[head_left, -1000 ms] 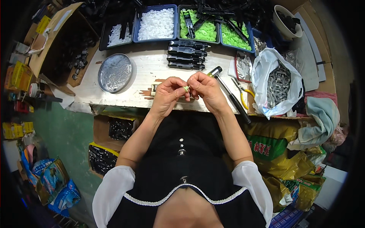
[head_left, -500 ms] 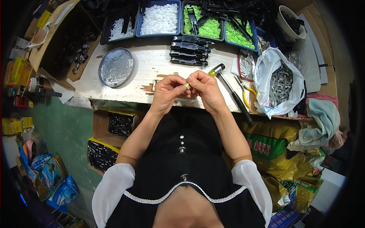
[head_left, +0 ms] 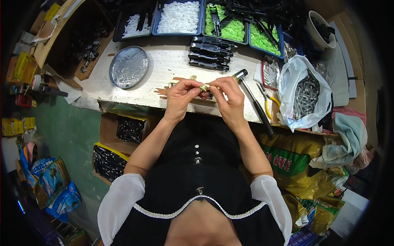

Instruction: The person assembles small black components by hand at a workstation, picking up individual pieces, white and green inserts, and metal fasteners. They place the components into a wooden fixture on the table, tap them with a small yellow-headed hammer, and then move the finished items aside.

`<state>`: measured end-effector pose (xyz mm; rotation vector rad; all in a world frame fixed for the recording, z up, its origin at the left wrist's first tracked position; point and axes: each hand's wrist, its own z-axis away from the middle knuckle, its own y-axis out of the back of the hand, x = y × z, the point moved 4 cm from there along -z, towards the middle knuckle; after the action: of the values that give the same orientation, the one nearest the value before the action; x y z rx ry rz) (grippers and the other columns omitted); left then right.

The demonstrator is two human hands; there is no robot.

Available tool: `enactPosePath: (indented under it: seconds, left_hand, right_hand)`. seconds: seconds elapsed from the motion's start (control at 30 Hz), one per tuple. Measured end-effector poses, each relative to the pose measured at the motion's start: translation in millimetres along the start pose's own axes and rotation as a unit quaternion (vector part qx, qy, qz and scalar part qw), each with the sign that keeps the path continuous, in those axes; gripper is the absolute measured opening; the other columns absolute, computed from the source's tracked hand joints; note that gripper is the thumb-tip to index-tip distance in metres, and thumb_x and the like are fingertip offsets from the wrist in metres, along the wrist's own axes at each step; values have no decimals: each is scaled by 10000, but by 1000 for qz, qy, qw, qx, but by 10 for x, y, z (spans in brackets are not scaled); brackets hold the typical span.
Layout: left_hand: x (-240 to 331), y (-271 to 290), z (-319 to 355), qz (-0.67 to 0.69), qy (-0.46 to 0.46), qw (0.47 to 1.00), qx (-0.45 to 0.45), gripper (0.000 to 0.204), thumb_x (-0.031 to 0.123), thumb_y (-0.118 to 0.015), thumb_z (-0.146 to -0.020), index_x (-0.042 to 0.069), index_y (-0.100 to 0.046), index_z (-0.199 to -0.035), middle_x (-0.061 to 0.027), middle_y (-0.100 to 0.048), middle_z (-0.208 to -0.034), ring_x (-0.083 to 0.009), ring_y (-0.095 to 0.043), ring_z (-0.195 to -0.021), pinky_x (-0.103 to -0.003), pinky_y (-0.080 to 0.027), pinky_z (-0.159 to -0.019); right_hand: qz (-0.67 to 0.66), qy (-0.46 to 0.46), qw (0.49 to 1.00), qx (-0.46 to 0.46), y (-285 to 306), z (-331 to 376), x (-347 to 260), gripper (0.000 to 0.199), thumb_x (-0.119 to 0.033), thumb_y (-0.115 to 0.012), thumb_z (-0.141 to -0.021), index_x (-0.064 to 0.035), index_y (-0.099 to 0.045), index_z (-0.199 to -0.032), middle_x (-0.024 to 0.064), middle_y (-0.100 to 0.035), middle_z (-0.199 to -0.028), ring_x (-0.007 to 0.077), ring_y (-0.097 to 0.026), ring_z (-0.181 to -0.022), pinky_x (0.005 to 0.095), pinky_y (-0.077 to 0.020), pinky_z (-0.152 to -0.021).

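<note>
Pinching the small pale-green plastic piece between both hands' fingers, we should keep it steady above the surface.

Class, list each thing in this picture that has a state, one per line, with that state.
Left hand: pinching the small green part.
Right hand: pinching the same part.
Small green part: held between both hands above the workbench edge.
White plastic bag: open, holding grey pieces.
Hammer: lying flat, untouched.
Round metal tin: open.
</note>
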<state>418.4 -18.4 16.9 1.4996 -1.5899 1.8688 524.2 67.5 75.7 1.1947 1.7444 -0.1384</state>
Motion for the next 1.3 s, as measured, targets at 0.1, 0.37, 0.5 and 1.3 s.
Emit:
enactPosePath:
  seconds: [0.1, 0.37, 0.5, 1.3]
  left_hand:
    - [-12, -2, -1, -5, -23, 1000, 6, 107, 0, -546, -833, -17, -557, -938, -91, -603, -873, -153, -607, -774, -271, -514, -717]
    - [393, 69, -52, -375, -117, 920, 7, 103, -24, -613, -742, 5, -616, -841, -75, -611, -920, -160, -549, -867, -263, -438, -753]
    - [388, 352, -44, -547, -150, 824, 0, 114, 96, -671, -680, 90, -636, -788, 5, -609, -909, -191, -490, -936, -320, -319, -805]
    - [194, 366, -45, -594, -147, 788, -69, 117, 93, -649, -659, 97, -598, -765, 10, -564, -945, -175, -474, -923, -322, -279, -809]
  right_hand:
    - [52, 35, 998, -7, -10, 5, -64, 98, -3, -641, -691, -18, -596, -777, 74, -545, -751, 236, -510, -716, 326, -399, -636]
    - [153, 112, 981, -28, -70, -42, -52, 114, -21, -636, -685, -53, -563, -766, 41, -530, -753, 203, -487, -706, 318, -324, -613]
    - [190, 122, 964, -140, -262, 2, 115, 106, -48, -630, -697, -72, -566, -778, 23, -514, -744, 185, -481, -721, 309, -295, -630]
    - [260, 129, 893, -343, -526, -224, 192, 80, -67, -600, -677, -67, -603, -756, 50, -543, -737, 215, -524, -793, 374, -337, -700]
